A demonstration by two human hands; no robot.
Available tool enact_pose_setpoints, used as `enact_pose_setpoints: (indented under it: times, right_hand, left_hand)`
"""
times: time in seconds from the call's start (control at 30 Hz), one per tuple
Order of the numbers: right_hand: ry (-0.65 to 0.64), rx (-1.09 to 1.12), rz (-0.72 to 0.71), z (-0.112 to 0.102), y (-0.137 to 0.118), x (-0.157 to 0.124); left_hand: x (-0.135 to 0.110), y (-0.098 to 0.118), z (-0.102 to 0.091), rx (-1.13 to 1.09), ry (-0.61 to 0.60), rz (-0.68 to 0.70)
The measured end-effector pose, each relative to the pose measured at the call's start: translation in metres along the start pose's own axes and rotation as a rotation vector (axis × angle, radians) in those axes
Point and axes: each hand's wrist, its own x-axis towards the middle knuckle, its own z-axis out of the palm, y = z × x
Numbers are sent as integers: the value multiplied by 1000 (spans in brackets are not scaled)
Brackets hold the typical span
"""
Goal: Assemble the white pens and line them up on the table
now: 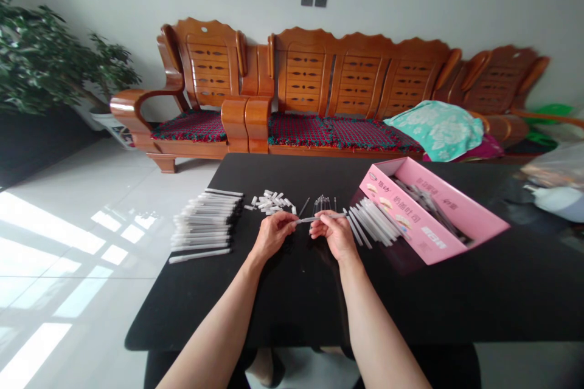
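Between my two hands a pen (308,219) with a pale barrel lies nearly level above the table. My left hand (275,232) pinches its left end, while my right hand (336,234) is closed round the barrel farther right. Just beyond my left fingers is a loose heap of short white pen caps (272,201). Dark, thin pen refills (325,202) lie behind my right hand, partly hidden by it. To the right are white empty-looking pen barrels (375,223) in a row. A wide stack of white pens (205,219) with dark ends lies on the left.
A pink printed box (422,232) with many slim greyish pieces inside stands at the right of the black table (292,310). Plastic bags (559,197) sit at the far right. Behind are a wooden sofa (356,73) and a turquoise cloth (438,127); plants (59,61) stand left.
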Motion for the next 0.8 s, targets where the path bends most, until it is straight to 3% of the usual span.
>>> enact_pose_setpoints:
  times: [0.33,0.67,0.8]
  right_hand:
    - [-23,-52,5,-3,5,1]
    - [-26,-34,18,0,3,0]
    - [-9,-26,39,1,2,-1]
  left_hand:
    - [-2,18,3,57,-6,-31]
    - [-3,12,3,125,-63,-46]
    - [-5,16,8,187,-84,6]
